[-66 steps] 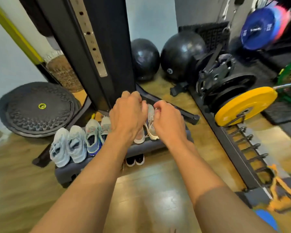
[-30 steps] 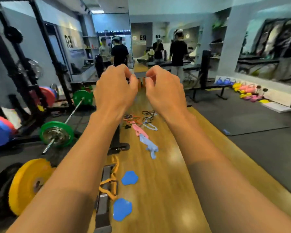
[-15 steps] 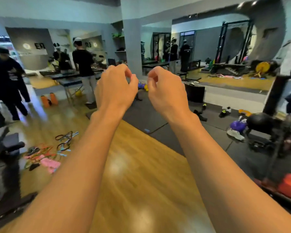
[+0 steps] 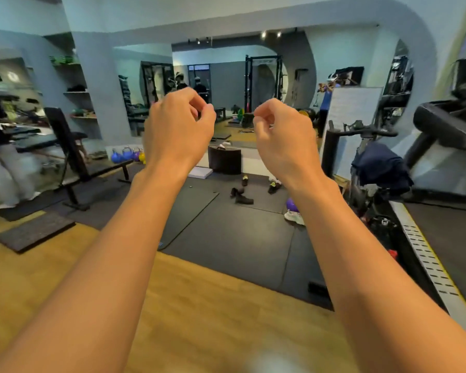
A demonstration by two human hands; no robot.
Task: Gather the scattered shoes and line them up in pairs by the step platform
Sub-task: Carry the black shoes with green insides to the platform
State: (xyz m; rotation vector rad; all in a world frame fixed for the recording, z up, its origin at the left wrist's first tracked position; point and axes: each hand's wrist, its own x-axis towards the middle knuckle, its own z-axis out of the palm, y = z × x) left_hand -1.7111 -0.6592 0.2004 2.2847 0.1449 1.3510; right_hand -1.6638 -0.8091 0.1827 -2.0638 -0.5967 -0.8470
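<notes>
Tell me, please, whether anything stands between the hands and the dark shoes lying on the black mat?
Nothing visible does. The left hand and right hand hold nothing, and only wooden floor and black mat lie before the dark shoes. The bench stands off to the left, the exercise bike off to the right.

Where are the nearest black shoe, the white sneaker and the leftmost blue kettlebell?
nearest black shoe (image 4: pixel 244 200): head view, its upper.
white sneaker (image 4: pixel 293 217): head view, its side.
leftmost blue kettlebell (image 4: pixel 116 158): head view, its round body.
</notes>
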